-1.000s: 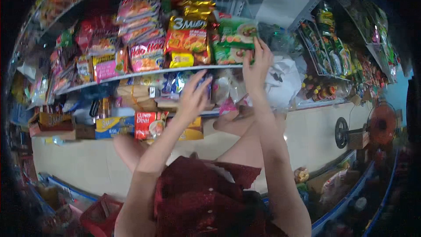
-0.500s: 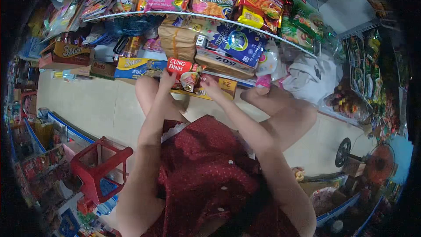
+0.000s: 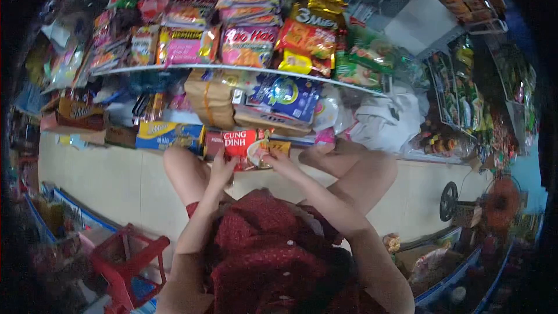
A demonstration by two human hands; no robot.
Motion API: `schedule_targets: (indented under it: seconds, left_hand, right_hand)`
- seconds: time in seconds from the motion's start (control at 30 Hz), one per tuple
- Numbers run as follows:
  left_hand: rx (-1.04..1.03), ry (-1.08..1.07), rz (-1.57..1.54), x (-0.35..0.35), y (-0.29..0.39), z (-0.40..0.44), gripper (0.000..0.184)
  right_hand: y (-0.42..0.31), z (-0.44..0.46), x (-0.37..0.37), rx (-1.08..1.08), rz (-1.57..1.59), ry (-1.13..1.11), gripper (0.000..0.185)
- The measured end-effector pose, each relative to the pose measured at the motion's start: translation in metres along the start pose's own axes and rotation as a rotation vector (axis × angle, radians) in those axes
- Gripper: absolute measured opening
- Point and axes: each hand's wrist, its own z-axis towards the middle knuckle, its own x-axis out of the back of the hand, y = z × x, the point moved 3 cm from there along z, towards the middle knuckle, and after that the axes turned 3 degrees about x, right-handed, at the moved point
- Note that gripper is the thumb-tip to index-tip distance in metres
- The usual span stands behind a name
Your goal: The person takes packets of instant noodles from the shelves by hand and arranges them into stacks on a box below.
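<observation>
Packet (image 3: 239,139), red & marked CUNG DINH, is btw. the 2 hands of the person in head view, just above the floor (image 3: 122,177). L. hand (image 3: 221,170) is bent partly closed and has hold of the packet's left edge. R. hand (image 3: 282,164) is also partly closed, w/ thumb and fingers on its right edge; how firm this grip is, I cannot tell. Blue-yellow box (image 3: 170,136) is near, left of L. hand. Beyond the packet lie brown paper bundle (image 3: 208,99) and blue package (image 3: 288,96), both under the shelf edge (image 3: 232,67). On this shelf, pink packets (image 3: 250,43) are stacked, w/ green packets (image 3: 363,61) more to the right. Red stool (image 3: 110,270) stands well apart, bottom left.
</observation>
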Motion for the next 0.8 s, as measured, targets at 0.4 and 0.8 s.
schedule_targets:
  seconds: [0.4, 0.8]
  left_hand:
    - [-0.523, 0.009, -0.013, -0.086, 0.262, -0.024, 0.044]
    - [-0.681, -0.061, 0.348, -0.183, 0.482, 0.208, 0.052]
  right_hand:
    - [-0.215, -0.152, 0.155, 0.502, 0.138, 0.591, 0.048]
    - [-0.337, -0.027, 0.375, 0.650, -1.072, 1.288, 0.082]
